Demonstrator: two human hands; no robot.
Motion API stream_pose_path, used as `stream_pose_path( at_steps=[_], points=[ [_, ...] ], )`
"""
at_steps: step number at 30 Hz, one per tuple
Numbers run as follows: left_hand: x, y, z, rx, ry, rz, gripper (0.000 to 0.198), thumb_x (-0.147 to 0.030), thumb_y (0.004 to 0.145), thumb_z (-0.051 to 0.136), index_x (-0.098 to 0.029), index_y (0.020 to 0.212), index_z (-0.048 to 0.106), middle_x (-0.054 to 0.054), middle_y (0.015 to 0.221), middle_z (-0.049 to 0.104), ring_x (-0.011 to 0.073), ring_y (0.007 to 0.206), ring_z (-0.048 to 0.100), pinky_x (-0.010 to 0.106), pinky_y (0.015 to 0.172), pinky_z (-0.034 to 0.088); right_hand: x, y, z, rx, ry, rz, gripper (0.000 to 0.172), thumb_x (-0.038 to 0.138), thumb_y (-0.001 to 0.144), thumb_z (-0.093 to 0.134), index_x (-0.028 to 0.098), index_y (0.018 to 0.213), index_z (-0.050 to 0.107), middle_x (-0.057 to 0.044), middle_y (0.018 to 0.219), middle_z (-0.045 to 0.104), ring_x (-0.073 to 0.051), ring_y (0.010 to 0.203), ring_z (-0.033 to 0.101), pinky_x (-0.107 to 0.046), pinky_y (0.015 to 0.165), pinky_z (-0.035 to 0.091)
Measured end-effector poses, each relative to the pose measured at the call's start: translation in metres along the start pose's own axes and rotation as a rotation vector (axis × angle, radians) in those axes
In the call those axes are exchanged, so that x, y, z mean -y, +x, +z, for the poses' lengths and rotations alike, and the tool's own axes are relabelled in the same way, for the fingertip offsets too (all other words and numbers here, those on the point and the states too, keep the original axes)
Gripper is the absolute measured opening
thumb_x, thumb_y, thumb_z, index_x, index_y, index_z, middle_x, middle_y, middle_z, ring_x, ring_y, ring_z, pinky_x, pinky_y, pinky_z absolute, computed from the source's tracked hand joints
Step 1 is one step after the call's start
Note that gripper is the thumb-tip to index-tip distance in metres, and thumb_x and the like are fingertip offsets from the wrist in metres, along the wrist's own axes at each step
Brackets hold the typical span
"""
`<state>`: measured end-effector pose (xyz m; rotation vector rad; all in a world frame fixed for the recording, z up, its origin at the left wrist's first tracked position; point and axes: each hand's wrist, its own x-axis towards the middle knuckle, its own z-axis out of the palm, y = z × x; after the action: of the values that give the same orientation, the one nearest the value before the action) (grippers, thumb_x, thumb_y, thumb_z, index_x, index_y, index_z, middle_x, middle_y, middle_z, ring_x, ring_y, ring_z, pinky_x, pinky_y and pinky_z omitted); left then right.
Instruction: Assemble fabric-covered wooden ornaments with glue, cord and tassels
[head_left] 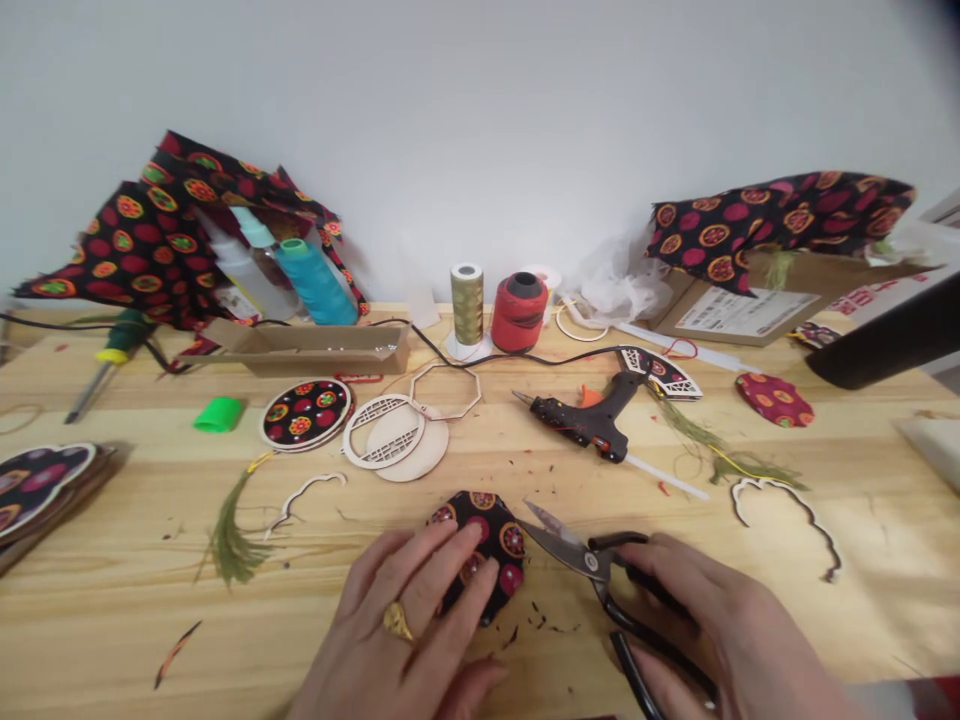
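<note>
Far to the left of the left hand, a stack of fabric-covered shaped panels (45, 490) is being left at the edge of the pine workbench (135, 640), and a green tassel (229, 540) is being left lying nearer the hand. Ahead of that hand, a fabric-covered round disc (306, 414) and plain wooden discs (397, 440) are being left on the wood.

The left hand (394, 625), wearing a gold ring (397, 622), is being held open, with its fingers slightly spread and pressed down on a black printed-fabric octagonal panel (484, 555). The panel is being pinned just ahead of and to the right of that hand, its longer axis running away from the person with a slight tilt. The left hand is the nearer hand, being in contact with it.

To the panel's right, black-handled scissors (577, 555) are being gripped by the right hand (720, 630), its fingers closed around the handles. The slightly parted blades are being pointed leftward, their tips just beside the panel's right edge; contact cannot be told.

Ahead of the right hand, a hot glue gun (585, 425) is being left on its side, while a curled cut strip (787, 520) is being left further right.
</note>
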<state>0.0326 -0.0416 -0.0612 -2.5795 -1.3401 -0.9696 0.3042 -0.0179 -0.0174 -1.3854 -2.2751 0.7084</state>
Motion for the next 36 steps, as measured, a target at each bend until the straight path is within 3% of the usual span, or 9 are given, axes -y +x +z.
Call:
stream_pose_path(
  at_steps=[4, 12, 17, 26, 36],
  points=[
    [-0.002, -0.007, 0.011, -0.003, 0.024, -0.034, 0.035, -0.026, 0.087, 0.054, -0.020, 0.120, 0.064, 0.009, 0.131, 0.061, 0.0268, 0.124, 0.050, 0.045, 0.108, 0.031, 0.004, 0.008, 0.004, 0.011, -0.100, 0.014, 0.030, 0.018, 0.080, 0.056, 0.022, 0.110, 0.059, -0.007, 0.104, 0.070, -0.017, 0.089, 0.070, -0.025, 0.075, 0.060],
    [0.001, -0.009, 0.014, -0.020, 0.029, 0.017, 0.031, -0.027, 0.087, 0.053, -0.021, 0.114, 0.066, 0.007, 0.125, 0.066, 0.0252, 0.124, 0.051, 0.048, 0.114, 0.023, -0.002, 0.020, 0.007, -0.082, -0.279, -0.188, 0.027, 0.022, 0.091, 0.051, 0.014, 0.115, 0.061, -0.012, 0.101, 0.070, -0.021, 0.090, 0.070, -0.031, 0.074, 0.062],
    [0.001, -0.008, 0.014, 0.002, 0.035, -0.009, 0.035, -0.040, 0.085, 0.057, -0.021, 0.113, 0.068, 0.011, 0.124, 0.065, 0.0266, 0.123, 0.050, 0.049, 0.114, 0.021, -0.006, 0.022, 0.004, -0.073, -0.304, -0.256, 0.028, 0.025, 0.094, 0.050, 0.011, 0.116, 0.061, -0.012, 0.097, 0.070, -0.022, 0.088, 0.069, -0.033, 0.073, 0.062],
    [-0.003, -0.005, 0.005, 0.103, 0.084, -0.093, 0.042, -0.026, 0.080, 0.058, -0.025, 0.122, 0.062, 0.011, 0.129, 0.063, 0.0320, 0.122, 0.047, 0.058, 0.107, 0.023, -0.006, 0.027, 0.000, -0.008, -0.269, -0.276, 0.025, 0.025, 0.095, 0.049, 0.012, 0.114, 0.060, -0.012, 0.100, 0.070, -0.021, 0.087, 0.069, -0.032, 0.073, 0.061],
    [-0.002, -0.006, 0.006, 0.115, 0.085, -0.077, 0.038, -0.024, 0.083, 0.058, -0.024, 0.120, 0.064, 0.012, 0.126, 0.066, 0.0277, 0.118, 0.053, 0.058, 0.108, 0.020, -0.003, 0.033, 0.001, -0.047, -0.382, -0.365, 0.034, 0.029, 0.100, 0.040, 0.007, 0.110, 0.063, -0.015, 0.098, 0.072, -0.023, 0.087, 0.071, -0.035, 0.074, 0.062]
  ],
)
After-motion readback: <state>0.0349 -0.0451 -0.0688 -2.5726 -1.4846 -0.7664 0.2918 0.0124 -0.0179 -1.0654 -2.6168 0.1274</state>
